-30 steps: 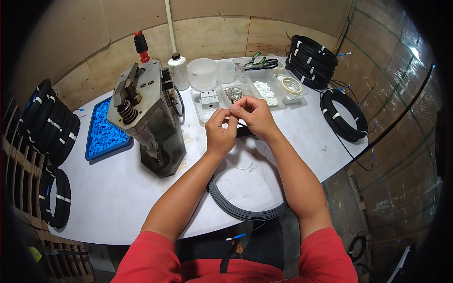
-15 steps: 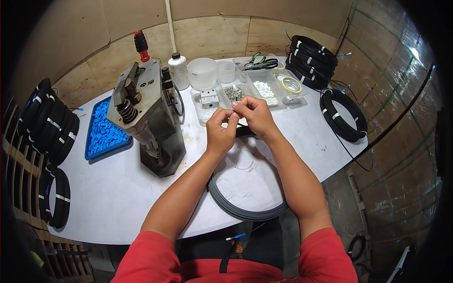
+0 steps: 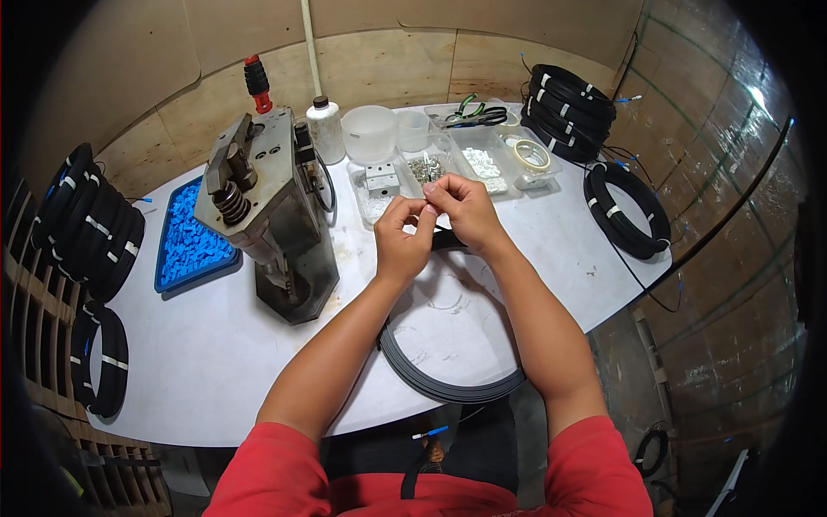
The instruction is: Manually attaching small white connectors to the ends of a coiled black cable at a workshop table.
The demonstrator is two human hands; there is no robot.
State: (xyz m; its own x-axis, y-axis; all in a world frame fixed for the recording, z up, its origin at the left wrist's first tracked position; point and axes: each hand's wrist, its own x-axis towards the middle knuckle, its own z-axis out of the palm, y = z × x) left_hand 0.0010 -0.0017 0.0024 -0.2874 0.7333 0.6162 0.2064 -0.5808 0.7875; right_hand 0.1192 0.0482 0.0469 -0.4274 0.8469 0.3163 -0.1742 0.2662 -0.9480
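Note:
Both hands meet above the far part of the table, fingertips pinched together. My left hand [image 3: 405,237] is closed, thumb against the index finger. My right hand [image 3: 465,211] pinches right beside it, a little higher. Between them is a thin cable end [image 3: 429,169], whose slender tip sticks up past the fingers in front of a clear tray; the gripped part is hidden. Beneath my forearms lies a coil of dark grey cable [image 3: 452,394], its far side partly covered by my hands.
Left of my arms stands a metal press [image 3: 284,224], beside a blue tray [image 3: 161,280] of small blue parts. Clear bins with white pieces [image 3: 478,161] and metal pieces, a tape roll [image 3: 531,155] and pliers [image 3: 482,116] line the back. Black cable coils [image 3: 568,112] are stacked at both sides.
Almost nothing differs. My fingers have shifted very slightly, still pinched together at the same spot.

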